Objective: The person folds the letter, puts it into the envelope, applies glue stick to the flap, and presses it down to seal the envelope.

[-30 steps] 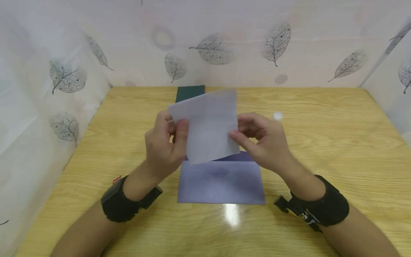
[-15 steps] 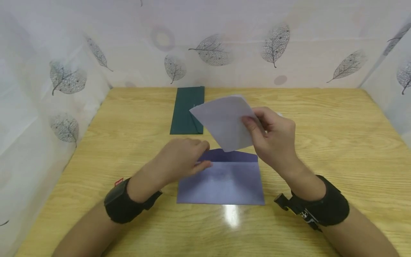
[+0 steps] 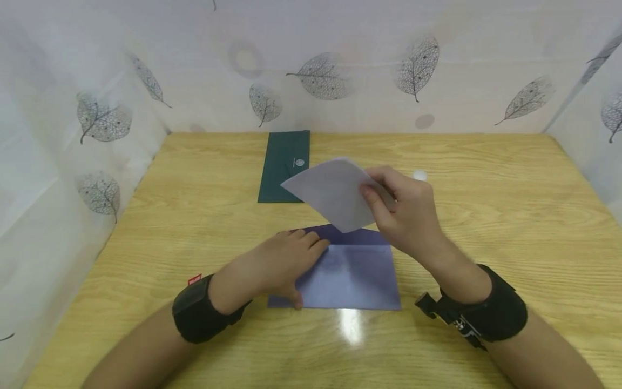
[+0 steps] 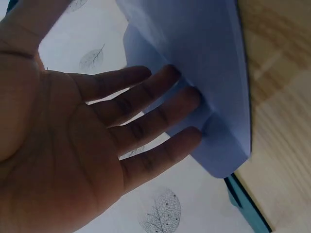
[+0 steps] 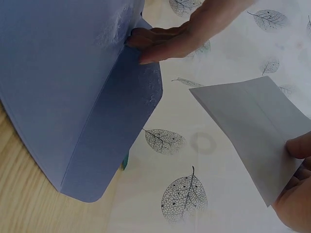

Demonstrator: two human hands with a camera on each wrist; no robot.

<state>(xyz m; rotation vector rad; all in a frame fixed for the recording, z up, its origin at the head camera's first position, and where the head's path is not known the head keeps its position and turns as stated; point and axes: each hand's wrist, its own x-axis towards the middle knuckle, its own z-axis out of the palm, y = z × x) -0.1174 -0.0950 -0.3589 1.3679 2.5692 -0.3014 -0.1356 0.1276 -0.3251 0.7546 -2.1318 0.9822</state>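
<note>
My right hand [image 3: 407, 210] pinches a folded sheet of white paper [image 3: 328, 189] by its right edge, thumb on top. The sheet hangs tilted, one corner pointing down over the flap of a purple envelope [image 3: 357, 278]. That envelope lies on the table with its flap unfolded toward the back. My left hand [image 3: 282, 262] rests on the envelope's left part, thumb apart near its front edge. In the left wrist view, the left fingers [image 4: 160, 119] are spread and nearly straight, their tips at the flap's crease. The right wrist view shows the paper [image 5: 252, 126] with a fold line.
Behind the paper lies a dark green envelope [image 3: 282, 151] with a small pale emblem. A small white round object [image 3: 420, 175] sits beyond my right hand. Leaf-print white cloth [image 3: 369, 65] stands around the back and sides of the wooden table [image 3: 510, 216].
My left hand let go of the paper and came down onto the purple envelope's left side. My right hand now holds the paper alone, lower and turned, uncovering the green envelope.
</note>
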